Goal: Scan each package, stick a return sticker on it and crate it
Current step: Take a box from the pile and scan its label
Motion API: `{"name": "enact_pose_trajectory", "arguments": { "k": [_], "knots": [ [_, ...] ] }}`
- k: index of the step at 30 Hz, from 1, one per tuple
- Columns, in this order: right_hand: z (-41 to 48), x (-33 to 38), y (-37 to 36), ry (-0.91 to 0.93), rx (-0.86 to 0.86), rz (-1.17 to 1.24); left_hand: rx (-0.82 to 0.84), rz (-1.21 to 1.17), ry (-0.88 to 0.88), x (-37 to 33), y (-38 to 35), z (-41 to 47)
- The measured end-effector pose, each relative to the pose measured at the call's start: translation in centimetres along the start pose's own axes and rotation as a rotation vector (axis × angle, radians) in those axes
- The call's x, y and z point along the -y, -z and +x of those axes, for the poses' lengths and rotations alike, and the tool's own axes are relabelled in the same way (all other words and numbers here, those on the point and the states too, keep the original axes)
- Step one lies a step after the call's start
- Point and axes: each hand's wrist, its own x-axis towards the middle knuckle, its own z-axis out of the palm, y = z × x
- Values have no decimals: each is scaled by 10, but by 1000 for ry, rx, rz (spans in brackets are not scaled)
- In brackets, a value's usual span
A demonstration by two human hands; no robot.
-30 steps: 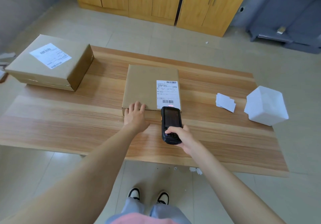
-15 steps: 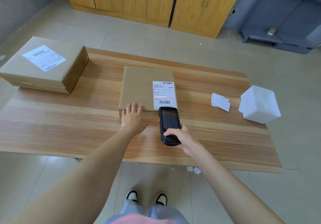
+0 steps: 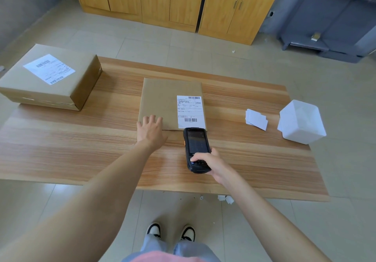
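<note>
A flat brown package [image 3: 162, 101] lies in the middle of the wooden table [image 3: 81, 139], with a white shipping label [image 3: 190, 111] on its near right part. My left hand [image 3: 151, 130] rests with straight fingers on the package's near edge. My right hand [image 3: 211, 163] grips a black handheld scanner [image 3: 196, 150], whose top end points at the label's lower barcode. A bigger brown box [image 3: 48, 76] with its own label sits at the table's far left. A small pile of white stickers [image 3: 256, 119] lies to the right.
A white angular container [image 3: 302, 121] stands at the table's right end. Wooden cabinets [image 3: 179, 1] line the back wall, and a grey unit [image 3: 329, 23] stands at the far right. Paper scraps [image 3: 225, 198] lie on the tiled floor under the table's near edge.
The red scan line seen on the label earlier is gone. Both hands and the scanner keep about the same places; the view shifted slightly.
</note>
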Motion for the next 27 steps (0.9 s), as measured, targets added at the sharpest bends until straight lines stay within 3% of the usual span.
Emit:
{"name": "enact_pose_trajectory", "arguments": {
  "k": [9,15,27],
  "knots": [
    [7,6,18,48,-92,110,71,-20,105,11,6,8],
    [29,-4,55,50,-251,54,90,-62,181,20,4,10],
    [56,-44,89,-56,-324,-1,89,-81,209,22,1,10]
  ]
}}
